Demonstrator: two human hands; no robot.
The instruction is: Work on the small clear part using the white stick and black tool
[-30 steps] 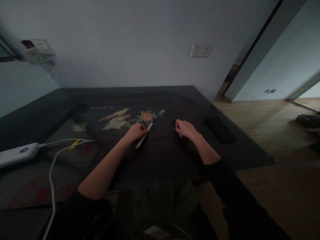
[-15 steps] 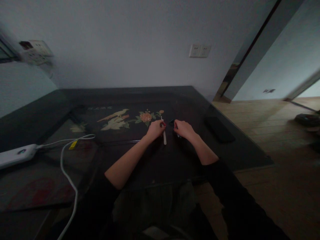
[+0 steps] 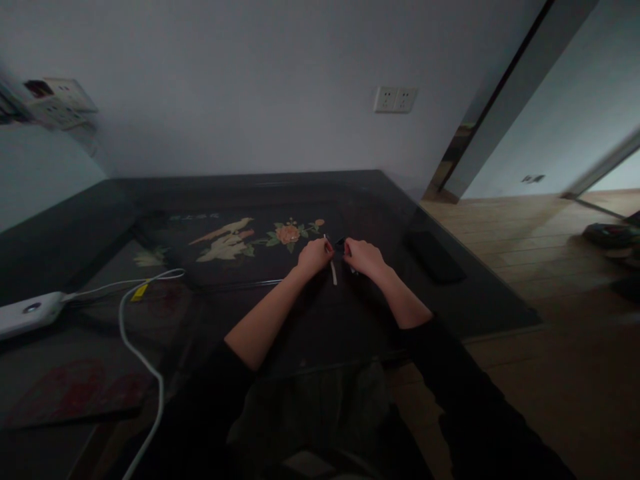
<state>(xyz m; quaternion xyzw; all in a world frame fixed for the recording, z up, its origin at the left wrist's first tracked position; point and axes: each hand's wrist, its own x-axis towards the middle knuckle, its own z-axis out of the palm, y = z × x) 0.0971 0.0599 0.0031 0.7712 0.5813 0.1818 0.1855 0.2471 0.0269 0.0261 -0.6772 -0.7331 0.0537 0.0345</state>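
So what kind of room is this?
Probably a room in a home: a dark glass-topped table with a bird-and-flower picture, wall sockets, a wooden floor and a doorway.

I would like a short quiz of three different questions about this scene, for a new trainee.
1. True or false: the left hand holds a thin white stick.
2. Which thing lies on the dark table to the right of both hands? A) a flat black object B) a red cup C) a pair of scissors
3. Fill in: the white cable runs from the white ______ at the left edge of the table.

Key
1. True; the right hand pinches a small dark item too small to tell.
2. A, the flat black object.
3. power strip.
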